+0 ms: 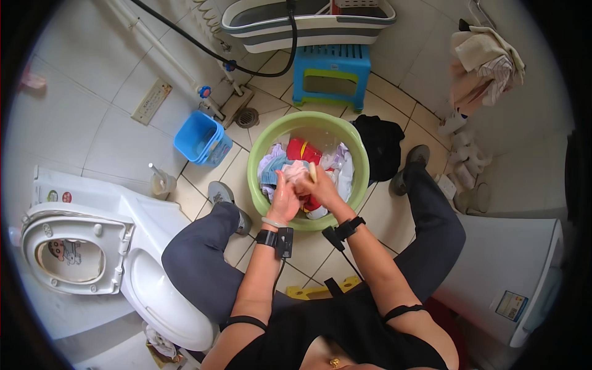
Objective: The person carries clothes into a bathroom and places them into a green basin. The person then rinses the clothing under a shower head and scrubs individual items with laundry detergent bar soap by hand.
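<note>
A round green plastic basin stands on the floor between my feet. Wet laundry fills it: a red garment with a yellow stripe, a light blue cloth, and white and lilac pieces. Over the basin's middle my left hand holds a pale pink cloth, thumb pointing up. My right hand is against the same cloth and grips a pale yellow bar, probably soap. Fingers and cloth partly cover each other.
A blue plastic bucket is left of the basin, near a floor drain. Behind stands a blue stool under a collapsible tub. Black clothing lies right of the basin. A toilet is at left, a white appliance at right.
</note>
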The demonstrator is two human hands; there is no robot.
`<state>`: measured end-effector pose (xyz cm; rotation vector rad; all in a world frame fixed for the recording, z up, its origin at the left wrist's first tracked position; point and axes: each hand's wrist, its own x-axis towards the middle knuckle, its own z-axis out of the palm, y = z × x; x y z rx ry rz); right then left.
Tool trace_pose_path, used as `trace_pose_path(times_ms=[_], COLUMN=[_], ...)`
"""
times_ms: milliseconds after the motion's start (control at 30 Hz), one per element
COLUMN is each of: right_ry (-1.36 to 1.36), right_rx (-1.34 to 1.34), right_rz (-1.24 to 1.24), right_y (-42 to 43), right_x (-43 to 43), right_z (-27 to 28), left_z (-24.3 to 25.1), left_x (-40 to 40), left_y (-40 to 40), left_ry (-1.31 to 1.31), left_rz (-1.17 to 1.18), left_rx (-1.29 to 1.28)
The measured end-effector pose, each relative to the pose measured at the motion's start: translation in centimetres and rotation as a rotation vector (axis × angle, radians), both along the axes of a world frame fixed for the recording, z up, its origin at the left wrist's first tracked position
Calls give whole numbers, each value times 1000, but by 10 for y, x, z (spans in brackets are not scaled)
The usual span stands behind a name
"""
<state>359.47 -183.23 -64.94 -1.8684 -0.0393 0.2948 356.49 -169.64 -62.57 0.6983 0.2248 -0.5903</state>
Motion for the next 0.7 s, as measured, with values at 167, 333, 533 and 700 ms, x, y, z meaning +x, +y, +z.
trace_pose_path(times_ms=[167, 333, 533, 700], right_ry=[411, 650, 477, -505], right_rx=[877, 1522, 626, -259], right_rz=[-157, -110, -123, -50], right_y=[-19, -15, -24, 32], right_x=[5, -4, -2, -25], right_z=[-6, 36, -12, 16], left_z=[3, -27, -16, -47], left_x=[-6, -15, 4, 2], left_y=[-6, -3, -20, -18], left_ry=[61, 420, 78, 72], left_rz=[-41, 139, 313, 414], left_rx=[378, 87, -292, 34])
